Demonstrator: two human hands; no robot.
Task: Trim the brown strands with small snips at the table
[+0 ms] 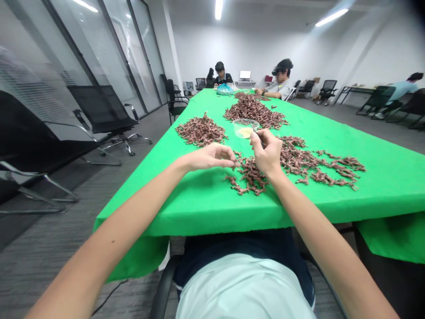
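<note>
My left hand (215, 157) pinches a small brown figurine (236, 164) between thumb and fingertips, just above the green cloth. In my right hand (268, 149) is a thin dark tool that looks like tweezers (253, 128), its tip pointing toward a clear plastic bowl (236, 128). Small pale yellow pieces (245, 132) lie inside the bowl. Under and between my hands spreads a loose pile of brown figurines (254, 175). More figurines (299, 157) lie right of my right wrist.
A heap of brown figurines (201, 129) sits at the left, and a larger heap (254, 110) lies behind the bowl. Farther back is a blue-tinted plastic bag (225, 89). Two people (282, 84) sit at the far part of the green-covered table (381, 168). Office chairs (102, 110) stand at the left.
</note>
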